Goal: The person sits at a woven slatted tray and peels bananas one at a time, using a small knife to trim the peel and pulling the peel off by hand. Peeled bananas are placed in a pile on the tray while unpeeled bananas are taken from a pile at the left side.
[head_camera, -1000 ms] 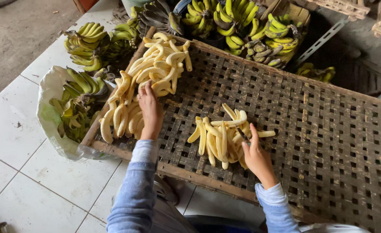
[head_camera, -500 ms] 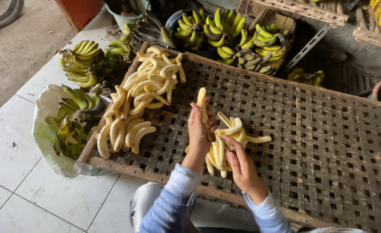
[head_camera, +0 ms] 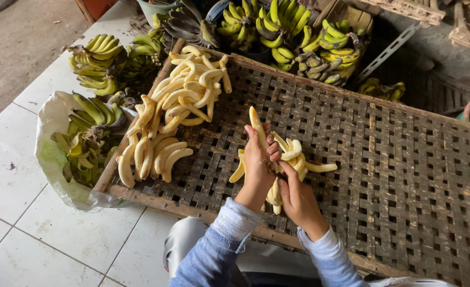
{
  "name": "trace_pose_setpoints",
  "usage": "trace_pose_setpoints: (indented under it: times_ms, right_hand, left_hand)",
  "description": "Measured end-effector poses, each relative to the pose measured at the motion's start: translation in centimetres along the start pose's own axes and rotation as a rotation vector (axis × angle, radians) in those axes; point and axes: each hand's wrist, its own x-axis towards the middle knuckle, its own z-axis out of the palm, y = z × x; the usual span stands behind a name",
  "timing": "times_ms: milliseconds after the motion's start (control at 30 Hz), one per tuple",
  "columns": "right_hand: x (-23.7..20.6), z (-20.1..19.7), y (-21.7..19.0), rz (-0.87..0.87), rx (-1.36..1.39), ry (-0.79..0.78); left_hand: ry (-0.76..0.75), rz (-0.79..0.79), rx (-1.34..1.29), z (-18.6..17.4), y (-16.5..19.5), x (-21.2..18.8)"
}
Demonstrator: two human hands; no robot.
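Observation:
A woven bamboo tray (head_camera: pixel 405 175) lies in front of me. My left hand (head_camera: pixel 257 162) grips a peeled pale-yellow banana (head_camera: pixel 257 123) that points away from me, over a small pile of peeled bananas (head_camera: pixel 293 157) in the tray's middle. My right hand (head_camera: pixel 296 194) rests on the near side of that small pile, fingers among the bananas. A larger heap of peeled bananas (head_camera: pixel 176 106) covers the tray's left part.
Green and yellow unpeeled banana bunches (head_camera: pixel 94 64) sit left of the tray, some in a white sack (head_camera: pixel 49 154). More bunches (head_camera: pixel 283 26) crowd the far edge. White floor tiles (head_camera: pixel 11 175) lie to the left. My knees are under the tray's near edge.
My left hand left the big heap, carried a peeled banana right and brought it to the small pile. My right hand stayed at that pile. The camera moved closer.

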Motion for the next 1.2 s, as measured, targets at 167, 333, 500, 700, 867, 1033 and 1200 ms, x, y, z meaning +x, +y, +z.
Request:
trace_pose_setpoints:
  times_ms: [167, 333, 500, 700, 867, 1033, 1200]
  right_hand:
    - [1.0, -0.5, 0.1, -0.082, 0.019, 0.033]
    - [0.1, -1.9, -1.4, -0.067, 0.085, -0.013]
    - [0.5, -1.3, -2.1, -0.082, 0.064, -0.048]
    - [1.8, -0.6, -1.3, -0.111, 0.02, -0.046]
    - [2.9, -0.1, -0.7, -0.102, -0.051, -0.039]
    - [4.1, 0.0, -0.2, -0.148, -0.069, -0.024]
    - [4.9, 0.3, 1.4, -0.141, -0.186, -0.014]
  left_hand:
    - [-0.012, 0.037, 0.081, 1.1, 0.3, -0.2]
    - [-0.184, 0.447, 0.422, 2.4, 2.1, -0.2]
    - [-0.165, 0.451, 0.236, 2.9, 3.1, 0.2]
    - [-0.032, 0.336, 0.141, 2.0, 2.9, 0.9]
    - [-0.07, 0.281, 0.039, 1.0, 2.3, 1.7]
    - [-0.127, 0.239, -0.015, 0.0, 1.6, 2.2]
    - [-0.074, 0.14, -0.081, -1.4, 0.6, 3.1]
